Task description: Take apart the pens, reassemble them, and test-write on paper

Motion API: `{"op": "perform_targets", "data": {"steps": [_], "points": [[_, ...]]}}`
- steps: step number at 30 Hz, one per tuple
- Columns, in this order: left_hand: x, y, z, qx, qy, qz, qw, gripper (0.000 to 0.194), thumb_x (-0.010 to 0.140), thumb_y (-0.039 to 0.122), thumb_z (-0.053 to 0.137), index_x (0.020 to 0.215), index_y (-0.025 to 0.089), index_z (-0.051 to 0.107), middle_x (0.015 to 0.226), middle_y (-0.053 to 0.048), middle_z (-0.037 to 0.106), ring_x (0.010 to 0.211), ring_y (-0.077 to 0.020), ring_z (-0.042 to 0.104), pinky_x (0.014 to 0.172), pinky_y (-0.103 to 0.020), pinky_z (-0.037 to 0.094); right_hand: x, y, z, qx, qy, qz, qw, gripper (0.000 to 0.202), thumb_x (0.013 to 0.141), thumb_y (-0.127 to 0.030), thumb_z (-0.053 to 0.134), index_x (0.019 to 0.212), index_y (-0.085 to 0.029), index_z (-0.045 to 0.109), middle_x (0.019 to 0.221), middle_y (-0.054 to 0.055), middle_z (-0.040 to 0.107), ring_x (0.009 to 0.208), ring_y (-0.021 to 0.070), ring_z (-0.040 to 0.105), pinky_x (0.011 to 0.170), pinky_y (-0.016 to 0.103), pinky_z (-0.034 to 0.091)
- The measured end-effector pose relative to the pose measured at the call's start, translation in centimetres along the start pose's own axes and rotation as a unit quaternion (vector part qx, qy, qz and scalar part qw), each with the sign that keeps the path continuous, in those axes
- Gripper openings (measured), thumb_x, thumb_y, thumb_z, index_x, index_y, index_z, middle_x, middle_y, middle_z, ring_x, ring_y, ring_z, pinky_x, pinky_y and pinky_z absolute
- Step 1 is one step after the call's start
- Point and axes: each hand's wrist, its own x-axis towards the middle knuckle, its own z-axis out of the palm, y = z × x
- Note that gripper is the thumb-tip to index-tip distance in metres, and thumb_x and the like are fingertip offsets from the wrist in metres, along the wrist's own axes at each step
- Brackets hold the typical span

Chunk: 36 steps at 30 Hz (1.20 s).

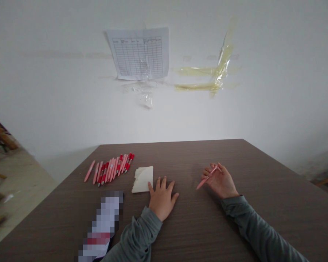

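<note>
Pen (201, 184) in the right hand's (221, 182) fingers, above the table's (265, 174) right half — slim, likely light, stiff and a bit slippery; best held mid-barrel. Left hand (163, 200) lies spread, holding nothing, beside the paper (143, 179) — hands apart; remaining pens (112, 169) lie left of the paper.

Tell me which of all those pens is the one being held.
It's the pink pen in the right hand; every other visible pen lies in the row at the table's left.
</note>
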Motion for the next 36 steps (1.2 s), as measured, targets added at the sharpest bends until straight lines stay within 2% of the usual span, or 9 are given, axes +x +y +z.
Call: {"op": "perform_targets", "data": {"steps": [7,12,15,18,20,23,26,32,36], "points": [[-0.1,0.1,-0.3,0.001,0.003,0.004,1.000,0.049,0.088,0.054,0.033,0.132,0.034,0.045,0.146,-0.009,0.039,0.136,-0.0355,0.029,0.104,-0.071,0.014,-0.1,0.1,0.0,0.019,0.005,0.014,1.000,0.020,0.081,-0.040,0.055,0.071,-0.023,0.055,0.064,-0.002,0.048,0.057,0.0129,0.047,0.058,0.031,0.042],[0.0,0.0,-0.4,0.003,-0.002,0.005,1.000,0.050,0.088,0.054,0.033,0.133,0.035,0.044,0.146,-0.009,0.039,0.136,-0.0352,0.028,0.104,-0.072,0.013,0.5,0.3,-0.4,-0.010,0.014,0.004,1.000,0.005,0.077,-0.023,0.062,0.074,-0.021,0.059,0.070,-0.002,0.054,0.057,0.0104,0.047,0.055,0.028,0.044],[0.0,-0.1,-0.4,0.003,0.001,0.006,1.000,0.050,0.088,0.054,0.033,0.133,0.035,0.044,0.146,-0.009,0.039,0.136,-0.0349,0.029,0.104,-0.072,0.012,1.1,0.7,-1.0,-0.041,0.042,0.002,0.998,0.006,0.073,-0.016,0.067,0.076,-0.019,0.062,0.075,0.000,0.059,0.059,0.0102,0.049,0.051,0.025,0.043],[0.0,-0.2,-0.4,0.000,0.001,0.008,1.000,0.050,0.088,0.054,0.034,0.133,0.035,0.044,0.146,-0.009,0.039,0.136,-0.0351,0.029,0.104,-0.072,0.012,1.3,1.1,-1.5,-0.060,0.082,-0.003,0.995,0.006,0.074,-0.022,0.068,0.076,-0.018,0.065,0.078,0.003,0.063,0.066,0.0129,0.055,0.052,0.025,0.047],[0.0,-0.2,-0.3,-0.001,0.003,0.008,1.000,0.049,0.087,0.054,0.035,0.132,0.035,0.045,0.145,-0.009,0.040,0.135,-0.0355,0.030,0.103,-0.073,0.012,1.1,1.3,-1.5,-0.077,0.091,-0.003,0.993,0.011,0.076,-0.028,0.067,0.079,-0.018,0.067,0.082,0.004,0.065,0.072,0.0149,0.059,0.061,0.028,0.052],[-0.1,-0.2,-0.4,0.001,0.008,0.009,1.000,0.048,0.087,0.053,0.037,0.130,0.035,0.046,0.144,-0.008,0.042,0.135,-0.0357,0.031,0.103,-0.073,0.012,0.6,1.4,-1.0,-0.094,0.058,-0.004,0.994,0.026,0.080,-0.044,0.063,0.088,-0.020,0.068,0.078,0.003,0.064,0.077,0.0172,0.060,0.075,0.039,0.055],[0.2,-0.4,-1.0,0.008,0.018,0.009,1.000,0.045,0.086,0.049,0.041,0.128,0.034,0.048,0.144,-0.005,0.043,0.135,-0.0343,0.030,0.103,-0.074,0.012,0.2,1.3,-0.5,-0.121,0.047,-0.004,0.992,0.032,0.081,-0.049,0.061,0.096,-0.022,0.068,0.068,-0.001,0.060,0.069,0.0142,0.058,0.074,0.038,0.056],[1.1,-2.0,-2.7,0.075,0.074,-0.083,0.991,0.046,0.084,0.034,0.045,0.129,0.023,0.049,0.142,-0.012,0.044,0.133,-0.0372,0.031,0.103,-0.073,0.011,0.0,1.4,-0.1,-0.162,0.045,-0.035,0.985,0.031,0.077,-0.048,0.067,0.087,-0.019,0.068,0.073,0.001,0.062,0.077,0.0150,0.060,0.081,0.040,0.056],[1.3,-3.1,-3.1,0.120,0.084,-0.135,0.980,0.044,0.083,0.026,0.043,0.125,0.018,0.052,0.138,-0.015,0.046,0.130,-0.0386,0.034,0.104,-0.072,0.009,0.1,1.6,-0.3,-0.197,0.079,-0.063,0.975,0.025,0.069,-0.041,0.076,0.077,-0.018,0.068,0.075,0.001,0.062,0.075,0.0133,0.059,0.074,0.032,0.056]]}}
